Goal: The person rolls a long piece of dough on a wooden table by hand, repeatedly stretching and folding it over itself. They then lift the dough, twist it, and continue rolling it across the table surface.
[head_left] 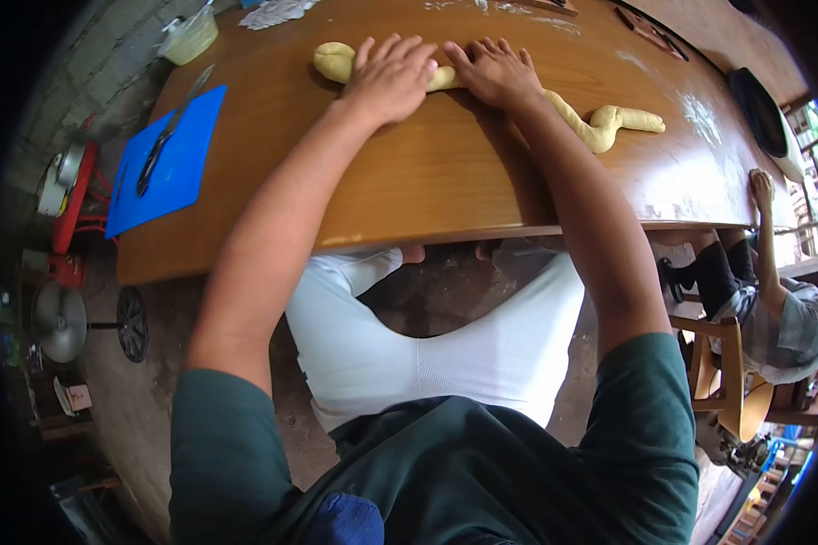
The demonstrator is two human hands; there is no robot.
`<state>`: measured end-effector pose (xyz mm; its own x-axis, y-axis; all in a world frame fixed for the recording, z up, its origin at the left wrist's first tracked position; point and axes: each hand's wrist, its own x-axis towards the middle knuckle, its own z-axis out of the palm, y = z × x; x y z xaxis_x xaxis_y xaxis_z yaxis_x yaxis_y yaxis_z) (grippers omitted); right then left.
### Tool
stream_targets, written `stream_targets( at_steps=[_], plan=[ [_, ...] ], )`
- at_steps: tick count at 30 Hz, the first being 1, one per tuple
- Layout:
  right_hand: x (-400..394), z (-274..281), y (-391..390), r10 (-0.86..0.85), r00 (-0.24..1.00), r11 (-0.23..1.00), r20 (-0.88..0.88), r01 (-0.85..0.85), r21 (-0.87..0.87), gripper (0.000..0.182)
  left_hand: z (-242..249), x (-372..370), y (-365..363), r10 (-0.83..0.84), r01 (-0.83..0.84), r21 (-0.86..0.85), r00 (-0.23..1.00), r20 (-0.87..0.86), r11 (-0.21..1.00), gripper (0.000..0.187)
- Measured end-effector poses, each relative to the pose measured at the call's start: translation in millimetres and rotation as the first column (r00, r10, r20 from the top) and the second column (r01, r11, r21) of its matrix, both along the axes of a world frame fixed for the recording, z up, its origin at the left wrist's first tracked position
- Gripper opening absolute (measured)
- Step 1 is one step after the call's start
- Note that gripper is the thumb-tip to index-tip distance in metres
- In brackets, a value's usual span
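Note:
A long rope of yellowish dough point(580, 125) lies across the wooden table, thick at its left end and bent at the right. My left hand point(392, 80) rests flat on it close to the thick left end, fingers stretched out. Over the middle of the dough lies my right hand point(494, 73), also flat with its fingers spread. A short stretch of dough shows between the two hands; the parts under the palms are hidden.
On the left of the table point(409, 182) a knife point(159, 145) lies on a blue cutting board point(191, 154). A plastic tub point(189, 38) stands at the far left corner. White flour marks the right side. Another person point(773, 309) sits at the right, one hand at the table edge.

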<state>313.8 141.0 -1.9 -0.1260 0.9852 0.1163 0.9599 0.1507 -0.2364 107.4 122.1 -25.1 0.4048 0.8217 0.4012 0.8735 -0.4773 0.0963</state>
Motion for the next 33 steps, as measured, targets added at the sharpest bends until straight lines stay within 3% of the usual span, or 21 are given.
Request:
stream_targets(
  at_steps=[3, 6, 8, 10, 12, 13, 14, 16, 18, 20, 22, 25, 30, 32, 33],
  plan=[
    [1.5, 8.9, 31.2, -0.046, 0.998, 0.999, 0.046, 0.045, 0.011, 0.095, 6.0, 14.4, 44.7, 0.098, -0.102, -0.057, 0.993, -0.072, 0.993, 0.065],
    [14.0, -13.8, 77.6, -0.011, 1.0, 0.968, -0.014, 0.014, 0.25, 0.071, 16.8, 37.7, 81.7, 0.222, -0.23, -0.151, 0.972, -0.072, 0.961, 0.072],
    [18.0, -5.7, 90.4, -0.032, 0.999, 0.979, -0.042, 0.04, 0.2, 0.07, 9.8, 45.9, 116.6, 0.297, -0.297, -0.175, 0.954, -0.022, 0.939, 0.072],
    [17.2, -1.9, 107.6, -0.063, 0.997, 0.987, -0.041, 0.069, 0.148, 0.077, 10.9, 49.4, 136.4, 0.288, -0.282, -0.11, 0.956, 0.049, 0.953, 0.064],
    [16.5, -11.7, 123.7, -0.056, 0.996, 0.963, -0.074, 0.073, 0.258, 0.073, 19.2, 49.6, 152.4, 0.245, -0.233, -0.161, 0.968, 0.057, 0.959, 0.055],
    [16.3, -18.0, 128.4, -0.05, 0.997, 0.91, -0.056, 0.069, 0.408, 0.067, 20.2, 52.5, 154.2, 0.238, -0.227, -0.113, 0.967, 0.095, 0.967, 0.048],
    [15.9, -17.1, 129.1, -0.055, 0.997, 0.907, -0.054, 0.072, 0.415, 0.067, 21.6, 52.7, 159.1, 0.232, -0.222, -0.106, 0.968, 0.099, 0.969, 0.048],
    [15.3, -13.6, 126.2, -0.039, 0.999, 0.913, -0.028, 0.047, 0.405, 0.063, 24.9, 51.2, 163.8, 0.215, -0.218, -0.26, 0.976, -0.039, 0.941, 0.057],
    [14.0, -10.0, 114.5, -0.036, 0.999, 0.893, -0.033, 0.047, 0.447, 0.059, 13.9, 51.3, 147.5, 0.251, -0.26, -0.269, 0.966, -0.07, 0.927, 0.061],
    [12.0, 3.6, 92.0, -0.04, 0.993, 0.976, -0.111, 0.062, 0.207, 0.059, 17.7, 51.0, 136.8, 0.293, -0.352, -0.362, 0.933, -0.207, 0.863, 0.074],
    [9.7, 0.8, 81.6, -0.038, 0.995, 0.973, -0.093, 0.058, 0.225, 0.06, 24.4, 48.7, 111.6, 0.301, -0.361, -0.365, 0.93, -0.211, 0.858, 0.072],
    [5.7, 11.4, 45.6, -0.025, 0.997, 0.998, -0.078, 0.03, 0.063, 0.063, 43.7, 47.8, 64.7, 0.323, -0.393, -0.398, 0.917, -0.234, 0.829, 0.075],
    [-0.6, -8.0, -5.6, 0.034, 0.998, 0.978, -0.043, -0.024, 0.207, 0.065, 41.6, 32.9, 11.8, 0.331, -0.386, -0.27, 0.915, -0.23, 0.882, 0.076],
    [-4.9, -6.5, -33.2, 0.049, 0.997, 0.982, -0.056, -0.038, 0.184, 0.064, 65.6, 29.1, -20.3, 0.195, -0.344, -0.386, 0.906, -0.376, 0.856, 0.075],
    [-5.4, -1.5, -55.1, 0.077, 0.995, 0.981, -0.061, -0.065, 0.182, 0.059, 68.4, 25.7, -43.7, 0.196, -0.298, -0.311, 0.927, -0.32, 0.902, 0.067]
  ],
)
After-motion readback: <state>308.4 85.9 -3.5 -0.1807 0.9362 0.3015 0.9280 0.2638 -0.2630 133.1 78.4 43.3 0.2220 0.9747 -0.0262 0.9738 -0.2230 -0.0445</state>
